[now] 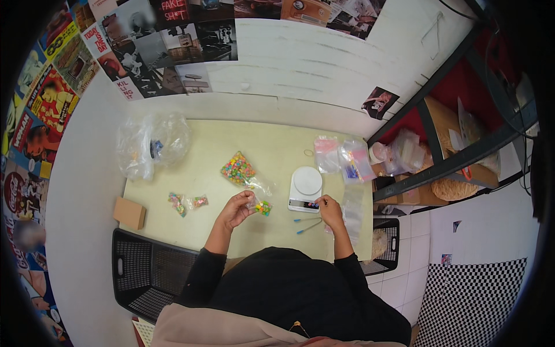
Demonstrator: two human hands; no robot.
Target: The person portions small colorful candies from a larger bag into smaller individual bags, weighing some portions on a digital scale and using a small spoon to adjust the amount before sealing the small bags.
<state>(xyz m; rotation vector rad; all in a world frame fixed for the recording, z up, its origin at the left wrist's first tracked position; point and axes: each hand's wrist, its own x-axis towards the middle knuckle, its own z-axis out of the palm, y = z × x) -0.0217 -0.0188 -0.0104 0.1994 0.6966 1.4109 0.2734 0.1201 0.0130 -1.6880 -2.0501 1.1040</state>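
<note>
My left hand [236,210] is closed on the top of a small clear plastic bag [263,208] with colourful candies at its bottom. The bag hangs over the table, left of a white digital kitchen scale [306,188]. My right hand [330,213] has its fingertips at the scale's front right corner, by the buttons, and holds nothing that I can see. Nothing lies on the scale's round plate. Behind my left hand sits a larger clear bag of the same candies [238,169]. Blue-tipped tweezers [308,224] lie in front of the scale.
Small filled candy bags [177,205] lie on the left. A big clear plastic bag [151,144] stands at the back left, a brown box [129,213] at the left edge. Packs of clear bags [355,161] lie right. Black baskets [153,272] and a shelf [445,115] flank the table.
</note>
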